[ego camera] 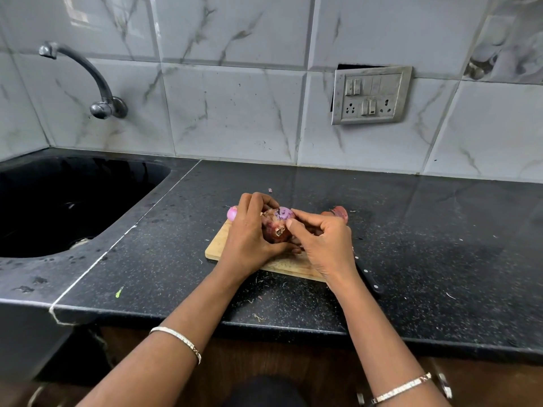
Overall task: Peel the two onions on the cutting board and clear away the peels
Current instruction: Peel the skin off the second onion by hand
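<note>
- The left forearm (pixel 188 312) and right forearm (pixel 367 318), both bare, rise from the lower edge of the view and angle inward toward each other.
- The left hand (pixel 249 233) faces palm-right, its fingers curled over the far top of an onion (pixel 276 229) and its thumb wrapped beneath, cupping it.
- The right hand (pixel 323 245) is turned back-up, wrist bent slightly. Its thumb and forefinger tips pinch at the onion's upper side, and the other fingers are tucked under.
- The hands meet just below the onion, the left thumb against the right fingers.
</note>
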`<action>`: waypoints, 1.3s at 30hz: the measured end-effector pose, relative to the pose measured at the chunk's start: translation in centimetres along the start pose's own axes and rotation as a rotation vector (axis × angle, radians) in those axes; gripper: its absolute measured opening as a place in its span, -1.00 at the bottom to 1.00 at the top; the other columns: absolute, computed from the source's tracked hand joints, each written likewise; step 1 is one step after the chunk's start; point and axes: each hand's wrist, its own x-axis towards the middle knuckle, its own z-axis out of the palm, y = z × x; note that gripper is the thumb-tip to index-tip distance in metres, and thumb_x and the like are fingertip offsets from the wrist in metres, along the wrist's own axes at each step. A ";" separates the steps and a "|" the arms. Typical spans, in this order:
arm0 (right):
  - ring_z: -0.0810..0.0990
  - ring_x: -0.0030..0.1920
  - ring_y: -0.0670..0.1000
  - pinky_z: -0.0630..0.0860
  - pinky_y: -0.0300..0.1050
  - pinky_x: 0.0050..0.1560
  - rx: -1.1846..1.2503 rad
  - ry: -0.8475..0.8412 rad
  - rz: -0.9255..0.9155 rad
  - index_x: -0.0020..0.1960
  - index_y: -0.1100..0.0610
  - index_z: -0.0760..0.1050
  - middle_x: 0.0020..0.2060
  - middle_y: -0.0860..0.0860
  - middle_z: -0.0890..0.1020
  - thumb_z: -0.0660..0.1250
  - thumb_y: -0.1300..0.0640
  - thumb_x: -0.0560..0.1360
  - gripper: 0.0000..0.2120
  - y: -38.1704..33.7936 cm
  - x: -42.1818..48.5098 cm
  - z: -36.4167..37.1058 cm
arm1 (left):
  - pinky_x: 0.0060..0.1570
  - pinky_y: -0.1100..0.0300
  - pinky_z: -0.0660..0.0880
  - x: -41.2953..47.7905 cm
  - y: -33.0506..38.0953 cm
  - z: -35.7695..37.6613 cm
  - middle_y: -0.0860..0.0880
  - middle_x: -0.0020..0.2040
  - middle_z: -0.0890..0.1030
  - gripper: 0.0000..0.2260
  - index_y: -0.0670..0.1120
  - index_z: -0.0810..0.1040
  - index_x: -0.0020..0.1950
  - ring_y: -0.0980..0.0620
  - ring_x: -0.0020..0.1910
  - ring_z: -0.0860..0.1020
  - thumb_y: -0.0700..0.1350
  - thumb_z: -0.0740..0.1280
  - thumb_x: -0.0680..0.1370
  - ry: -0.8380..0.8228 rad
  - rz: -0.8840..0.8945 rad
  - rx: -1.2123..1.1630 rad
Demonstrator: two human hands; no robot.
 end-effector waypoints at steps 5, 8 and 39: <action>0.59 -0.08 -0.38 0.44 -0.52 -0.01 -0.088 0.017 -0.020 0.12 0.09 0.71 -0.03 -0.06 0.75 0.41 0.27 0.46 -0.72 0.3 0.1 0.1 | 0.02 0.34 0.44 0.0 0.1 -0.1 0.03 0.12 0.43 -0.32 -0.01 0.43 0.17 0.15 0.04 0.45 0.11 0.71 0.21 0.016 0.009 0.010; 0.65 -0.05 -0.32 0.54 -0.40 0.05 -0.048 0.038 -0.016 0.13 0.07 0.71 -0.02 -0.07 0.75 0.43 0.27 0.46 -0.73 0.4 0.2 0.1 | 0.04 0.31 0.47 0.1 0.3 -0.2 0.05 0.12 0.43 -0.32 -0.02 0.42 0.17 0.22 0.06 0.44 0.14 0.68 0.22 0.021 -0.005 0.000; 0.68 -0.18 -0.22 0.17 0.09 0.54 0.038 0.159 -0.043 -0.07 0.02 0.75 -0.21 -0.12 0.75 0.55 0.10 0.44 -0.93 1.3 0.9 -0.3 | -0.08 0.06 0.63 0.0 0.7 -0.5 0.11 0.03 0.60 -0.46 -0.03 0.53 0.12 0.15 0.05 0.59 -0.09 0.69 0.25 -0.026 0.051 -0.057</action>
